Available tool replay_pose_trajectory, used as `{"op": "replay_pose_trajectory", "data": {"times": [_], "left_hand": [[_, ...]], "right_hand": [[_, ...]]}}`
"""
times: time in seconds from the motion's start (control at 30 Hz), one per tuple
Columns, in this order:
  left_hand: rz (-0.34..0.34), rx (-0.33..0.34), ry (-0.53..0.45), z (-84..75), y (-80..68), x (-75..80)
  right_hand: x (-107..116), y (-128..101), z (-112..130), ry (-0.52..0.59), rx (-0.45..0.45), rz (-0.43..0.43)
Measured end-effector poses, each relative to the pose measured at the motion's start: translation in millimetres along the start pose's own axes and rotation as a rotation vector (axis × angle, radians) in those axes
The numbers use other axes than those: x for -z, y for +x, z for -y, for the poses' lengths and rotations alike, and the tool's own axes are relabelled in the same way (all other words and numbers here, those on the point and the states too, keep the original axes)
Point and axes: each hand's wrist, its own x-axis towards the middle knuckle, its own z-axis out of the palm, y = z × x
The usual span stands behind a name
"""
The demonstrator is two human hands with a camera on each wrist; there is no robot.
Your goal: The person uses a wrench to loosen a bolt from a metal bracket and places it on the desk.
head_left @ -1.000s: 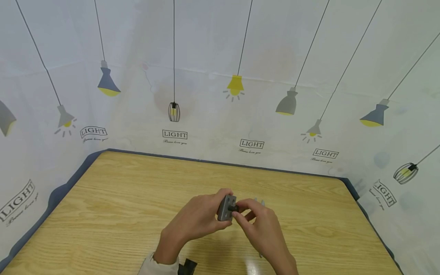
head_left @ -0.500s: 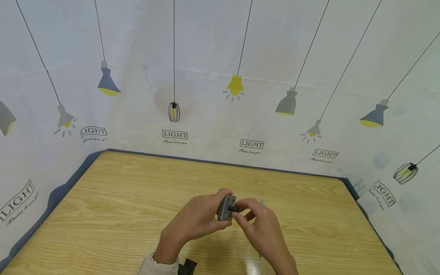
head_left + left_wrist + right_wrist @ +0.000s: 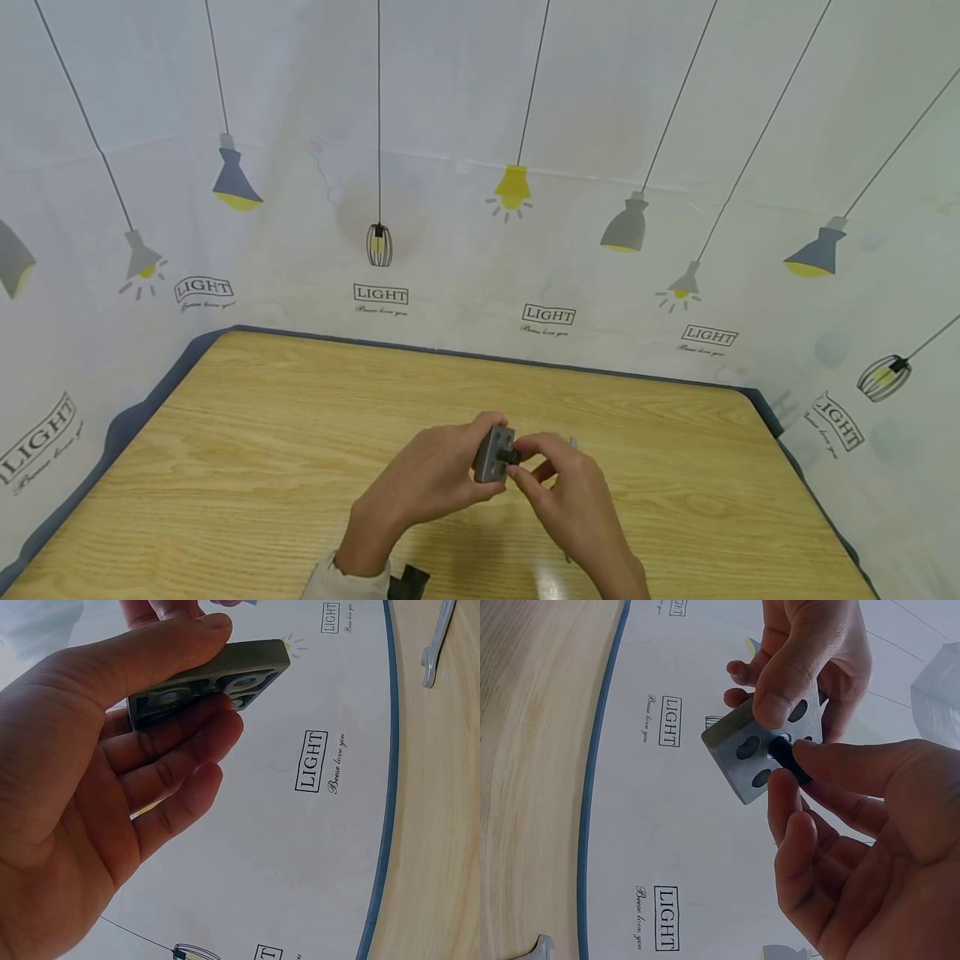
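A grey metal block [image 3: 489, 461] with several holes is held up over the table. My left hand [image 3: 431, 471] grips it by the edges between thumb and fingers. From the middle of its holed face sticks a short black bolt [image 3: 789, 759], and my right hand [image 3: 573, 492] pinches the outer end with thumb and index finger. How deep the bolt sits in the block cannot be told. In the left wrist view, the block's other face [image 3: 217, 682] shows round recesses, partly covered by the fingers.
On the wooden table [image 3: 285, 433] lies a silver wrench [image 3: 431, 664], largely hidden behind my right hand in the head view. A black object [image 3: 410, 582] shows beside the left sleeve. A white cloth [image 3: 450, 250] printed with lamps stands round the table's back and sides.
Both hands and the block stay in nearly the same place. Only very slight movement of the right fingertips at the black bolt can be made out.
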Motion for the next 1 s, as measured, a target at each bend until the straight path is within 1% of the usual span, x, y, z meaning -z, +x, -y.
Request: {"op": "replay_pose_trajectory", "data": {"times": [0.73, 1.0], "left_hand": [[-0.007, -0.009, 0.003, 0.9, -0.4, -1.1], [-0.005, -0.007, 0.005, 1.4, -0.4, -1.5]], "right_hand": [[-0.1, -1.9, 0.2, 0.004, 0.013, -0.008], [-1.1, -1.0, 0.1, -0.012, 0.019, -0.009]]}}
